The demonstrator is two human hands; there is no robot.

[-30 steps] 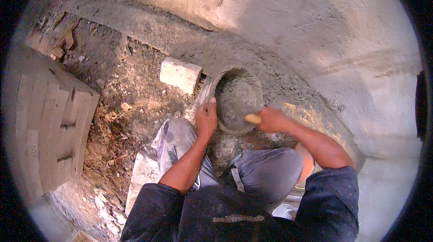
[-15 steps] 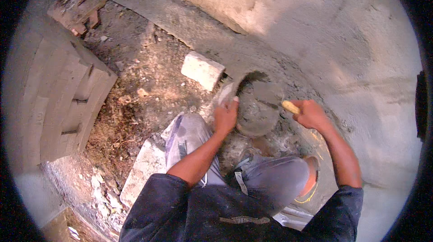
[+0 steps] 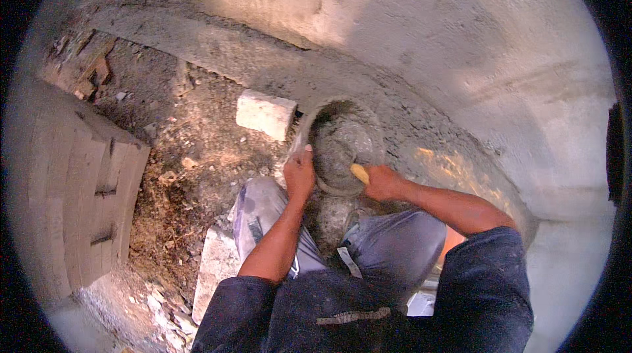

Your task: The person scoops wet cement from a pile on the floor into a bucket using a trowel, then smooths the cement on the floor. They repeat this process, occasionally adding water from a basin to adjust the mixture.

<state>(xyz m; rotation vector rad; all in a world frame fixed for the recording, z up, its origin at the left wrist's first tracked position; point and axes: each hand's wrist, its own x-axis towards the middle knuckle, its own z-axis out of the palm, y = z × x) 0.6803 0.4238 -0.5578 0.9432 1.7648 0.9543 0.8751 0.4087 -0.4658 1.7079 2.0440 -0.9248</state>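
A round grey bowl (image 3: 304, 132) coated in mortar stands tilted in front of my knees. My left hand (image 3: 299, 174) is closed on its left rim, thumb over the edge. Wet grey mortar (image 3: 328, 150) lies inside. Over the near right side of the bowl, my right hand (image 3: 387, 183) grips the yellow handle of a trowel (image 3: 359, 173). The trowel's blade is down in the bowl and blends with the mortar, so its outline is hard to make out.
Behind the bowl runs a low mortar ledge (image 3: 217, 47) along the plastered wall (image 3: 428, 17). A pale block (image 3: 266, 115) lies beyond my left hand. Stacked grey blocks (image 3: 72, 182) stand at left, with rubble (image 3: 171, 221) between. Another pale slab (image 3: 216, 267) lies beside my left leg.
My right hand has moved left and nearer, carrying the trowel from the bowl's right side into it. The left hand keeps its hold on the rim. The whole view has shifted.
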